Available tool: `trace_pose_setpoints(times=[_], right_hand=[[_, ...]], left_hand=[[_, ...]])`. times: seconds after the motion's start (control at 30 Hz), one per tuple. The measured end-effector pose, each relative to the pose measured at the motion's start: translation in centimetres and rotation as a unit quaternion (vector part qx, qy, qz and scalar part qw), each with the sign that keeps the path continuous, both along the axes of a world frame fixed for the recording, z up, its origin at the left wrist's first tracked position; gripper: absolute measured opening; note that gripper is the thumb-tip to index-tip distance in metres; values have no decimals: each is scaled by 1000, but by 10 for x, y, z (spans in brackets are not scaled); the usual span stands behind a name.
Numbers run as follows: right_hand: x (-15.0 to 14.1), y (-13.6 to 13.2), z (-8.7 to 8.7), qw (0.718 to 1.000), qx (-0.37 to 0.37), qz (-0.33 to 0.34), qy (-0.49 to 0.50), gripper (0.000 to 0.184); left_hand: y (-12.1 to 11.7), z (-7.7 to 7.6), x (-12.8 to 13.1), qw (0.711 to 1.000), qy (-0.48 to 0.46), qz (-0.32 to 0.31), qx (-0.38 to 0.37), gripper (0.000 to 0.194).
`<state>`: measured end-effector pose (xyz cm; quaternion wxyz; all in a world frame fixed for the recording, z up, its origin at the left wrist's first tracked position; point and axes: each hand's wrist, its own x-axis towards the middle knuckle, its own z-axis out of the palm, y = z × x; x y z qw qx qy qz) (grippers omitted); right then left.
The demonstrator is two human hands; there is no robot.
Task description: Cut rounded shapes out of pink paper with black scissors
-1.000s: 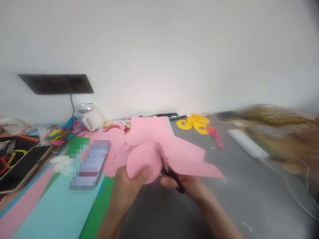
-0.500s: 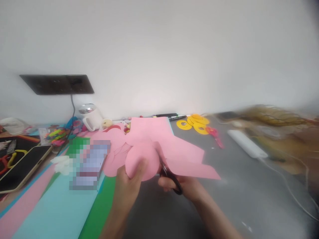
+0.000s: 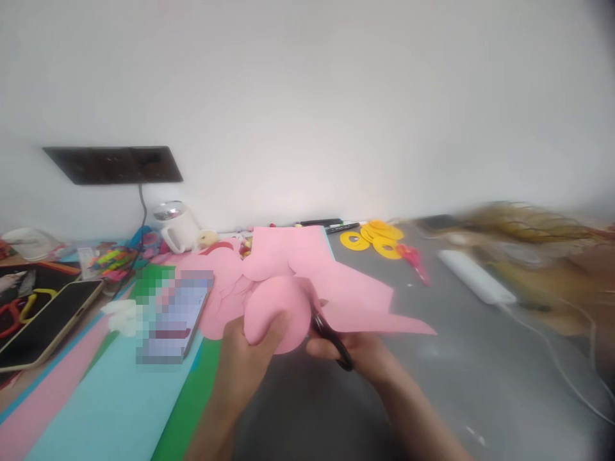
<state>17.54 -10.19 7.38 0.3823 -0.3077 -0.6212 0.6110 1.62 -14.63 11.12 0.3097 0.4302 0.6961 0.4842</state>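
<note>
My left hand [image 3: 254, 352] pinches a pink paper [image 3: 276, 304] by its rounded, nearly circular part, thumb on top. My right hand [image 3: 353, 352] is closed on black-handled scissors [image 3: 334, 339], whose blades lie at the right edge of the round part. From the cut, a pink strip of the same paper [image 3: 384, 320] stretches out to the right, above my right hand. The blade tips are hidden behind the paper. Just beyond lie more pink sheets [image 3: 346, 282] and several cut pink rounds [image 3: 218, 314], partly overlapping.
Yellow paper discs [image 3: 384, 248] and pink scissors [image 3: 417, 262] lie at the back right. A white power strip [image 3: 475, 275] with a cable is farther right. Leftward are a phone [image 3: 175, 317], a dark phone [image 3: 50, 323], coloured sheets [image 3: 110, 390] and a white mug [image 3: 177, 230].
Both hands have shifted slightly right with the paper. The scissors' blades have moved a little along the round edge, and the loose strip has swung further right and up.
</note>
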Motion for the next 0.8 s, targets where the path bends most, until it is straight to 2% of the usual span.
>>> trace_pose_setpoints(times=[0.47,0.57,0.8], right_hand=[[2,1,-4,1000,9,19,14,25],[2,1,-3,1000,19,19,4,26],[1,1,-6,999,-27,19,16,27]], left_hand=[[3,-5,-11,998,30,-57,-8,27],[4,-4,-11,998,36,-47,0,29],[8,-1,-11,996,73,-44,-2,35]])
